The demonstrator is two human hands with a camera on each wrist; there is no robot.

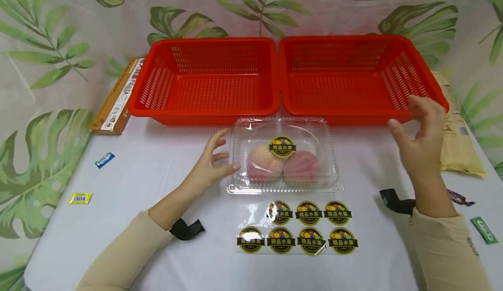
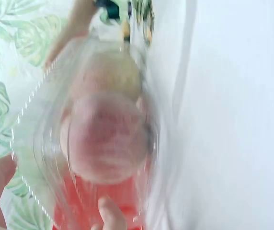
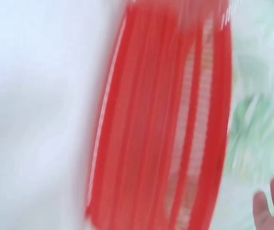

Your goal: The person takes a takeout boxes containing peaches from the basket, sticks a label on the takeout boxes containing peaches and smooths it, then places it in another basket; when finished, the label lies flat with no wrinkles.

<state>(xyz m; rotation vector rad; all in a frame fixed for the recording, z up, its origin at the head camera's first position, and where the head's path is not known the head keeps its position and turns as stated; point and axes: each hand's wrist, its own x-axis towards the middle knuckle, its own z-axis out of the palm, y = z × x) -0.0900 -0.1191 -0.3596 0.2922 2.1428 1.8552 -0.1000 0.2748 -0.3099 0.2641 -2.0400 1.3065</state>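
Note:
A clear plastic clamshell box (image 1: 288,126) holds two peaches, one pale yellow and pink (image 1: 262,162), one deeper pink (image 1: 301,166). On its lid is a round black-and-gold fruit sticker (image 1: 282,148). My left hand (image 1: 208,162) is at the box's left side, fingers loosely bent and spread, thumb tip overlapping the edge. In the left wrist view the peaches (image 2: 106,139) are blurred behind the plastic. My right hand (image 1: 422,140) is raised apart from the box, by the right basket's front corner, fingers and thumb spread around nothing. Just in front of the box lies a sheet of stickers (image 1: 257,212).
Two red plastic baskets, left (image 1: 204,118) and right (image 1: 353,118), stand side by side behind the box. A pasta box (image 1: 118,99) leans at the far left, a tan packet (image 1: 457,142) lies at right. Small wrapped sweets (image 1: 104,160) lie near both sides of the table.

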